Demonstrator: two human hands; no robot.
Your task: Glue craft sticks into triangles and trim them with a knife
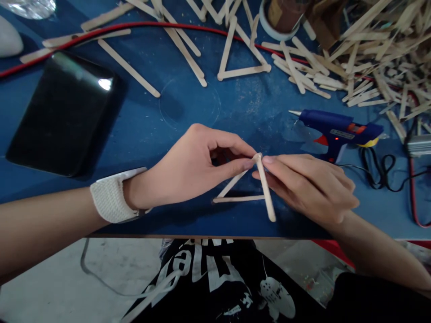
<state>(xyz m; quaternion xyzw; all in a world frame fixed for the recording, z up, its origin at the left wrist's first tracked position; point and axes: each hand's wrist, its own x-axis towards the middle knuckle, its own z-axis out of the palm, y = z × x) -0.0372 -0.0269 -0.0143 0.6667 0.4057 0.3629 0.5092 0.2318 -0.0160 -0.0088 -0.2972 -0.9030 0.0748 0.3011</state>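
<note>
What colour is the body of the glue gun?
Dark blue, the glue gun's body, best seen in the head view.

pale wooden stick triangle (240, 198), tilted, above blue tabletop (188, 148)

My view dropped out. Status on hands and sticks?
Left hand, right hand: both pinching stick frame at a joint. Glue gun beyond right hand, clear of frame.

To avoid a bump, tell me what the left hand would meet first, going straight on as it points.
Past the stick joint it touches, the left hand would probably meet the right hand first; exact depths are unclear.
</note>
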